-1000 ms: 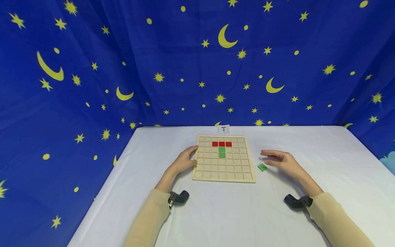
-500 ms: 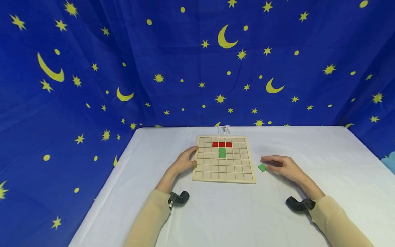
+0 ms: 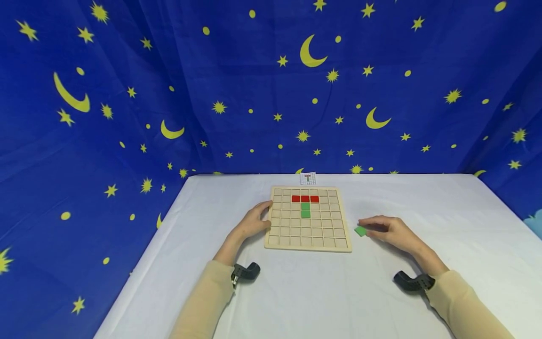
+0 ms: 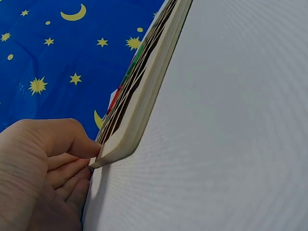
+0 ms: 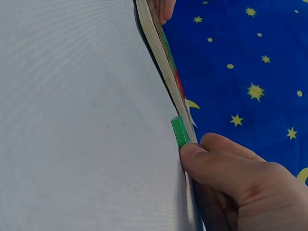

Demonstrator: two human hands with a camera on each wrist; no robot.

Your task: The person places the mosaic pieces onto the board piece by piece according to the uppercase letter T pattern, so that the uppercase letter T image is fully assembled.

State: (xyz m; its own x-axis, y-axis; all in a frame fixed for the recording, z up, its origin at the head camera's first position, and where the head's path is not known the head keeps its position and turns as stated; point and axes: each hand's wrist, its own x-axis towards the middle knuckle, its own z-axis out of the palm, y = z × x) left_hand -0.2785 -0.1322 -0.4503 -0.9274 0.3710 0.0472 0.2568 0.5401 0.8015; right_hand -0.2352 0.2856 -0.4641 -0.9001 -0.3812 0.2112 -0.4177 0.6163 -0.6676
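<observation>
A square wooden grid board (image 3: 308, 248) lies on the table. Three red tiles (image 3: 305, 198) form a row in it, with two green tiles (image 3: 306, 210) below the middle one. My left hand (image 3: 252, 221) rests against the board's left edge, its thumb and fingertips spread along the rim. To the right of the board, my right hand (image 3: 394, 231) pinches a loose green tile (image 3: 360, 231) between thumb and fingers, low over the cloth. In the right wrist view the thumb presses one end of that green tile (image 5: 179, 130); the fingers behind are partly hidden.
A small paper card (image 3: 307, 178) with a printed red and green grid pattern lies behind the board. White cloth covers the table (image 3: 322, 296). A blue curtain (image 3: 254, 70) with yellow moons and stars hangs behind and at the sides. Each wrist wears a black camera mount (image 3: 247, 271).
My right hand's fingers have come down and drawn in on the loose green tile, which stays in nearly the same spot. The left hand and the board have stayed in place.
</observation>
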